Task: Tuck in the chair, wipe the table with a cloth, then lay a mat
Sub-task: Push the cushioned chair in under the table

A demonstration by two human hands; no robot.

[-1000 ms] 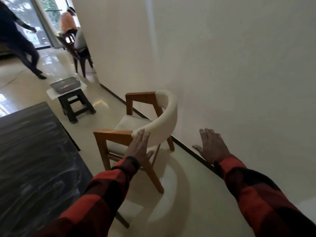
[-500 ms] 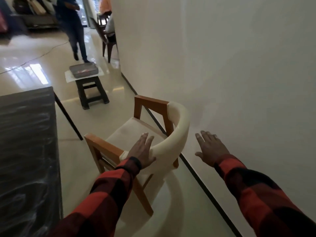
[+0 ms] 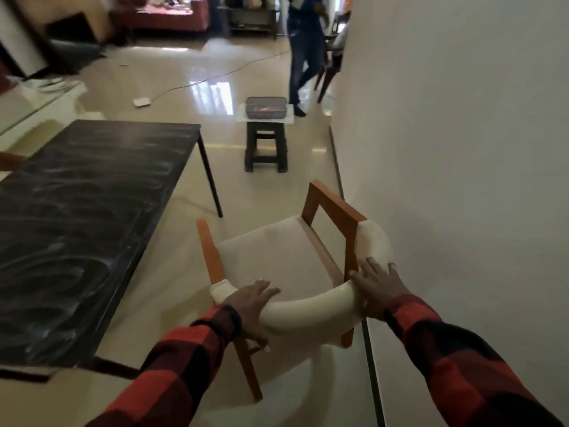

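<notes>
Gripping the chair (image 3: 277,257) backrest, both hands, left (image 3: 249,306) and right (image 3: 377,286), curl over it; chair stands beside the desk (image 3: 86,217). At 12 o'clock, a tray (image 3: 266,107), contents blurred, tops a stool (image 3: 266,149).

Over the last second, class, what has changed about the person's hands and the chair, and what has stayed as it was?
The right hand, free in the air a second ago, has come onto the chair backrest. The left hand now grips the backrest, thumb underneath. The chair stays untucked beside the dark table.
</notes>
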